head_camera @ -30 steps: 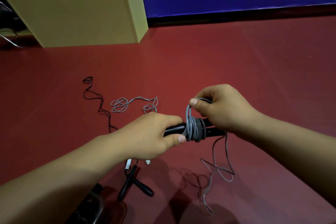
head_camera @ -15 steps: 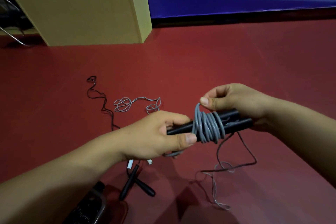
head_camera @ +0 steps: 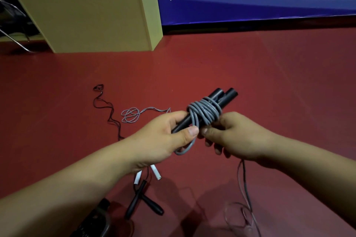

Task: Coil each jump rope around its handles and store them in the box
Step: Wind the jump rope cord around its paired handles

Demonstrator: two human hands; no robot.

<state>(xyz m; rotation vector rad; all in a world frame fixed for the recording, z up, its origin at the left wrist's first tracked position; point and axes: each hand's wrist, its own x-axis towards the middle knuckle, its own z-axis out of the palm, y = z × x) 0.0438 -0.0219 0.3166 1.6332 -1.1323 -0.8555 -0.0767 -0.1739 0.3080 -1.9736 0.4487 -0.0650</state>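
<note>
**Grey rope nearly wound on the two black handles**

Left hand [head_camera: 163,138] clenched on the near end of the two black handles [head_camera: 208,110], thumb on top, held up over the red floor [head_camera: 269,82]. Handles side by side, long way running from near-left up to far-right, far tips poking out free. Grey rope [head_camera: 204,114] wrapped in a fat bunch round the middle of the handles, just right of the left thumb. One loose loop drooping under the left hand.

Right hand [head_camera: 231,138] touching the wound bunch from the near-right side, fingers curled under it, pinching the rope there. Loose tail of rope [head_camera: 244,188] dropping from under the right hand to the floor, near right. So: the rope still to wind lies below and near the right hand, and needs to go round across the handles, not along them. Right hand closest to that tail; left hand only steadying.

Tan box [head_camera: 86,11] far left, well apart from both hands.

More ropes on the floor: a thin dark one [head_camera: 107,113] and a small grey tangle [head_camera: 131,115] on the left, black handles [head_camera: 142,198] and white tips [head_camera: 156,173] near, partly hidden under the left arm.

Hard to tell: how the right fingers hold the rope, tucked out of sight. End of the tail blurry and cut off at the bottom edge. Dark thing at bottom left, not clear what.
</note>
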